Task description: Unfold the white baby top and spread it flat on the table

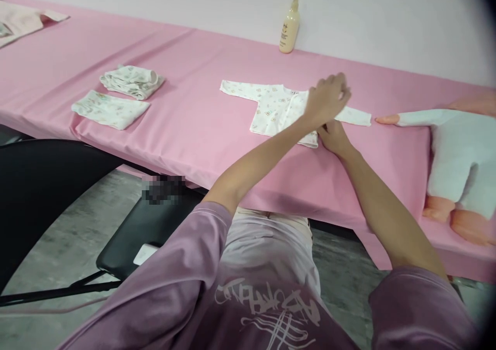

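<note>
A small white long-sleeved baby shirt [271, 107] with a printed pattern lies spread on the pink-covered table, its sleeves stretched to both sides. Above the right half of its front is my left hand [325, 99], loosely bent with its fingers apart and nothing visible in them. Just below, my right hand [336, 137] is closed at the shirt's lower right edge. Its fingertips are partly hidden, and the cloth seems pinched there. My crossed forearms and left hand cover part of the shirt's right side.
Folded printed baby clothes [132, 82] and a flat folded piece [110, 109] lie to the left. A cream pump bottle [290, 27] stands by the wall. On the right rests a baby doll in white clothing [465, 148]. A black chair [127, 241] stands below the table's front edge.
</note>
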Demonstrator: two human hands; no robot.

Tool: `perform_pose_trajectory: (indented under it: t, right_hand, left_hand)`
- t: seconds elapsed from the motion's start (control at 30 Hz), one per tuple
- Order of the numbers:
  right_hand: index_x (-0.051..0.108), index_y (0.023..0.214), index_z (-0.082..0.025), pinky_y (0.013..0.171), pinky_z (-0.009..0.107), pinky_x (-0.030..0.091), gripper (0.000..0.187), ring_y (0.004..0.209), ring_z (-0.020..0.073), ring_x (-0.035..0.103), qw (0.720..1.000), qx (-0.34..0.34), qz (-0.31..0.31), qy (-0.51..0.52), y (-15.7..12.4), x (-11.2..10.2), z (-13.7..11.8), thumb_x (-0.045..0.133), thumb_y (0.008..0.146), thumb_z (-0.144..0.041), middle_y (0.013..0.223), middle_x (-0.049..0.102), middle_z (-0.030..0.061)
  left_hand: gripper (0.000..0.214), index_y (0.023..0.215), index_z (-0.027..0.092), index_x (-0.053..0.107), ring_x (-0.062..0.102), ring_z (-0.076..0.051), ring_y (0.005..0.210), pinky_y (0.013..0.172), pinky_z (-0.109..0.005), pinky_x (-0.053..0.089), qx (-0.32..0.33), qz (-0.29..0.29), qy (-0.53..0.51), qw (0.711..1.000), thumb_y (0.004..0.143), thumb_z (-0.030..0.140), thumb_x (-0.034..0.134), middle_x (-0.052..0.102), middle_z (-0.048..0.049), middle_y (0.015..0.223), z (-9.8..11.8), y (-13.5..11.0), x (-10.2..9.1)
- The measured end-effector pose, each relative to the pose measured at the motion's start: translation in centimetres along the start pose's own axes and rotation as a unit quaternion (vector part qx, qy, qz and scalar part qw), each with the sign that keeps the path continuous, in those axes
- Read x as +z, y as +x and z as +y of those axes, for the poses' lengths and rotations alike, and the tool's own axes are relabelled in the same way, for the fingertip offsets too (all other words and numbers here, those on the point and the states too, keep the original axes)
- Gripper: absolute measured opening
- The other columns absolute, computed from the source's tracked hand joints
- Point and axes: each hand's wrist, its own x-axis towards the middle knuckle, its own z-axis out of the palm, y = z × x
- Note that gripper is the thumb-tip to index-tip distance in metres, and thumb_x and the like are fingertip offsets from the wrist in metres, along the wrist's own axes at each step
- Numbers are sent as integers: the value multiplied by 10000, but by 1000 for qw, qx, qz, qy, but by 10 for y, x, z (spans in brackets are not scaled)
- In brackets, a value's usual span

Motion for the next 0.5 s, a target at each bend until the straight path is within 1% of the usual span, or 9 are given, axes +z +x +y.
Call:
perform_pose_trajectory:
  t: [0.07, 0.1, 0.17, 0.2, 0.27, 0.33, 0.4, 0.5]
  right_hand:
    - [776, 1058, -276, 832, 544, 608, 476, 797, 342, 684, 1000, 4, 26, -17, 0, 0, -5, 583, 1109, -708, 952, 812, 127]
    - [791, 1070, -276, 850, 543, 608, 427, 815, 339, 693, 999, 2, 36, -28, 0, 0, -8, 610, 1097, -662, 993, 827, 129]
    - [811, 1068, -287, 901, 546, 609, 334, 853, 338, 711, 998, -14, 43, -45, -1, 1, -17, 646, 1083, -577, 1022, 838, 125]
    - [815, 1057, -293, 924, 551, 606, 299, 861, 339, 716, 998, -24, 41, -49, -1, 2, -21, 661, 1081, -549, 1008, 836, 119]
    - [812, 1045, -304, 935, 558, 598, 262, 847, 338, 710, 998, -37, 31, -51, -3, 5, -29, 689, 1083, -533, 968, 828, 103]
    - [798, 1034, -307, 912, 557, 587, 276, 817, 332, 691, 998, -46, 12, -48, -4, 8, -36, 719, 1083, -567, 942, 822, 92]
    - [784, 1052, -307, 882, 543, 577, 343, 822, 328, 685, 998, -51, -12, -42, -6, 10, -41, 745, 1077, -647, 959, 821, 91]
    - [770, 1149, -309, 844, 514, 562, 514, 875, 326, 697, 997, -54, -41, -36, -9, 10, -46, 760, 1043, -812, 1035, 815, 103]
  left_hand:
    - [564, 1511, 115, 603, 446, -385, 1451, 1321, -625, 297, -63, 24, 65, 996, 1333, 541, 280, 621, -241, 1590, -30, 5, -5]
    - [559, 1539, 120, 608, 436, -402, 1485, 1332, -616, 301, -91, 32, 95, 991, 1330, 547, 315, 615, -236, 1616, -43, 3, -6]
    - [481, 1601, 144, 606, 434, -432, 1567, 1360, -598, 327, -125, 36, 143, 981, 1316, 487, 429, 605, -230, 1669, -63, -5, -4]
    - [450, 1627, 152, 601, 437, -439, 1607, 1374, -594, 340, -132, 37, 160, 978, 1298, 434, 478, 601, -233, 1691, -70, -10, -3]
    - [445, 1658, 150, 585, 446, -429, 1661, 1394, -597, 354, -135, 31, 179, 974, 1254, 329, 528, 588, -251, 1724, -79, -20, 1]
    - [456, 1660, 146, 589, 454, -419, 1682, 1406, -587, 360, -133, 32, 180, 974, 1229, 279, 523, 578, -256, 1744, -83, -25, 3]
    - [460, 1657, 143, 593, 456, -413, 1695, 1417, -582, 358, -138, 36, 177, 974, 1216, 248, 512, 567, -257, 1758, -84, -25, 4]
    - [470, 1653, 110, 590, 441, -419, 1708, 1435, -588, 340, -150, 38, 176, 972, 1202, 219, 512, 543, -275, 1773, -85, -22, 3]
